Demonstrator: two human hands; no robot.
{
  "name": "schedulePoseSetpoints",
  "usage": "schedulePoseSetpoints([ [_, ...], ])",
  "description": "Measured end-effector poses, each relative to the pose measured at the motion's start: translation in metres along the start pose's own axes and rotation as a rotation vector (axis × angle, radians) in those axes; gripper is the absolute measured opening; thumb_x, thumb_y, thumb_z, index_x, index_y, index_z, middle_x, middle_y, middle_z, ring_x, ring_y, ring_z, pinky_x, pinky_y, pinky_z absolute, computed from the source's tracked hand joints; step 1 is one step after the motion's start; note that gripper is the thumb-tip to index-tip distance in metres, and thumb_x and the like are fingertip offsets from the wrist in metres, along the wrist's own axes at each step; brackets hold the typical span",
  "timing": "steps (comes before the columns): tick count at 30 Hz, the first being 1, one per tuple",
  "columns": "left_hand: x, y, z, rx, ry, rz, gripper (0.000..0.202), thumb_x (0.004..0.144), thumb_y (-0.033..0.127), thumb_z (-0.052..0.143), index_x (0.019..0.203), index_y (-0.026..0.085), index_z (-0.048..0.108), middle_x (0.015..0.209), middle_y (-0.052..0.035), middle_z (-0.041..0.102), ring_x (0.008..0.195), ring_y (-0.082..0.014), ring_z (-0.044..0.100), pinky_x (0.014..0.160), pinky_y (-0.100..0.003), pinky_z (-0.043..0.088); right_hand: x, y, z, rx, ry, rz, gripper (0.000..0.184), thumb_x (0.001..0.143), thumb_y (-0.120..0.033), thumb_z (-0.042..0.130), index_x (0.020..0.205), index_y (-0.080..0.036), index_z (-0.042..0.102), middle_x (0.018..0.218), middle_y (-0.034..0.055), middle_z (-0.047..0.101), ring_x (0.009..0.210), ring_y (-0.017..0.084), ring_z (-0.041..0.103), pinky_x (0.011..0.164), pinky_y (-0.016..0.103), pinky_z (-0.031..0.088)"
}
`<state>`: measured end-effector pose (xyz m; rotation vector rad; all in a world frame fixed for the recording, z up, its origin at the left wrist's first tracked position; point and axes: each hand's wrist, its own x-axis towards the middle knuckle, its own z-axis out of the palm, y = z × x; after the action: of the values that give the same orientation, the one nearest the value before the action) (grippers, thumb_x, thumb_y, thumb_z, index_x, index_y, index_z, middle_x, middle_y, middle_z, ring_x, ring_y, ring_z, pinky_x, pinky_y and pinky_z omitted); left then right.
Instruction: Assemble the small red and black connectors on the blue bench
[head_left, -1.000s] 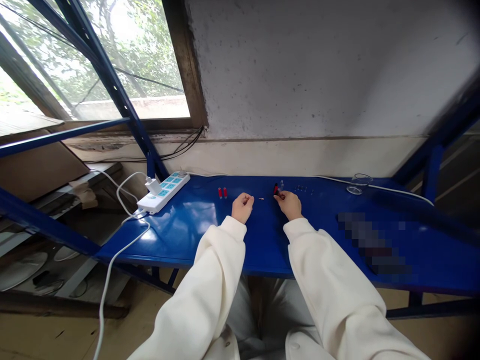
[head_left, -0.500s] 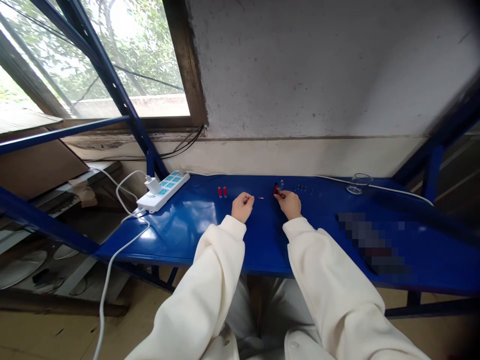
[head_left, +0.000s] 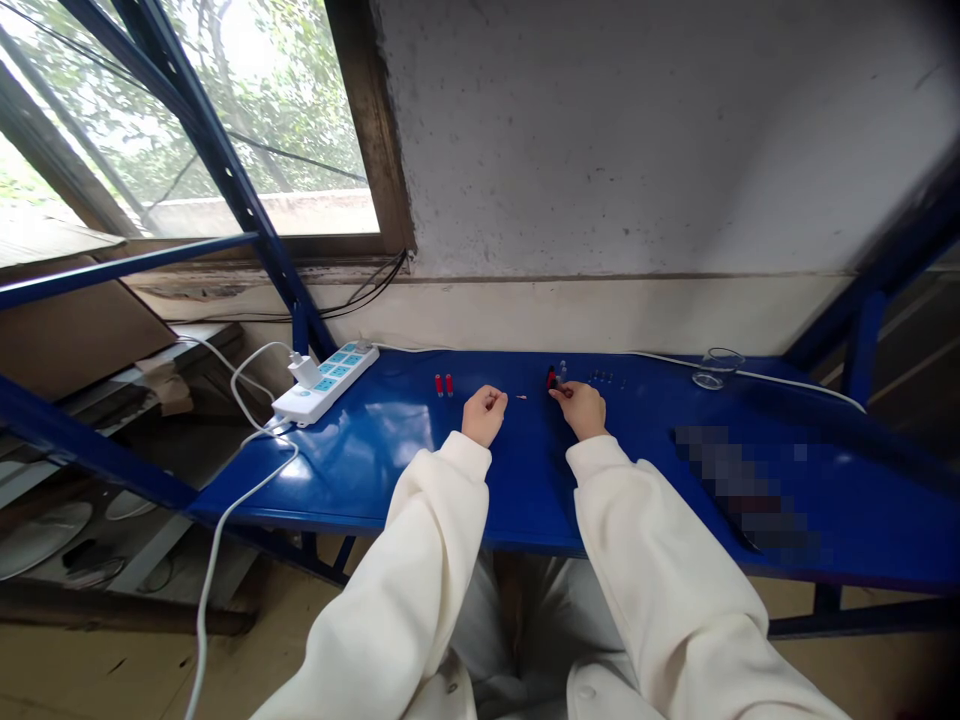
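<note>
My left hand (head_left: 484, 414) is closed in a pinch just above the blue tabletop; whatever its fingers hold is too small to make out. Beside its fingertips lies a tiny pale, pointed piece (head_left: 522, 397). My right hand (head_left: 583, 409) is closed too, thumb and forefinger together at the near side of a small red-and-black object (head_left: 551, 378). What sits between those fingers is partly hidden. A small clear piece (head_left: 563, 368) stands right behind it. Two short red cylinders with pale ends (head_left: 444, 385) stand side by side to the left of my left hand.
Several tiny dark pieces (head_left: 602, 377) lie right of my right hand. Farther right are a clear glass (head_left: 718, 368) and a blurred-out dark object (head_left: 742, 490). A white power strip (head_left: 326, 383) with a plugged-in adapter and trailing cable occupies the table's left end.
Both hands stay almost in place. My right hand has shifted very slightly to the right; the small pieces on the table lie as before.
</note>
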<state>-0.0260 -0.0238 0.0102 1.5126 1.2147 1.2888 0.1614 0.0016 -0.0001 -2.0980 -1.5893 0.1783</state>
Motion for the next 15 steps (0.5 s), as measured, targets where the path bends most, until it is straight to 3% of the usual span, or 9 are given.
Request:
schedulePoseSetpoints([
  [8, -0.0008, 0.0024, -0.0003, 0.002, 0.002, 0.000, 0.021, 0.073, 0.036, 0.049, 0.065, 0.017, 0.049, 0.047, 0.0046, 0.045, 0.040, -0.0055, 0.038, 0.040, -0.018, 0.031, -0.0011, 0.0068, -0.0085, 0.005, -0.046, 0.088, 0.021, 0.079, -0.023, 0.048, 0.094, -0.017, 0.062, 0.091, 0.0094, 0.065, 0.089, 0.021, 0.059, 0.069, 0.028, 0.041],
  [15, -0.0010, 0.0041, -0.0002, -0.012, -0.002, -0.010, 0.020, 0.073, 0.034, 0.050, 0.064, 0.017, 0.048, 0.044, 0.0058, 0.042, 0.038, -0.0049, 0.036, 0.040, -0.017, 0.029, 0.0037, 0.0069, 0.0000, 0.023, -0.025, 0.083, 0.025, 0.079, -0.034, 0.050, 0.092, -0.018, 0.065, 0.086, 0.0083, 0.067, 0.087, 0.020, 0.060, 0.069, 0.027, 0.041],
])
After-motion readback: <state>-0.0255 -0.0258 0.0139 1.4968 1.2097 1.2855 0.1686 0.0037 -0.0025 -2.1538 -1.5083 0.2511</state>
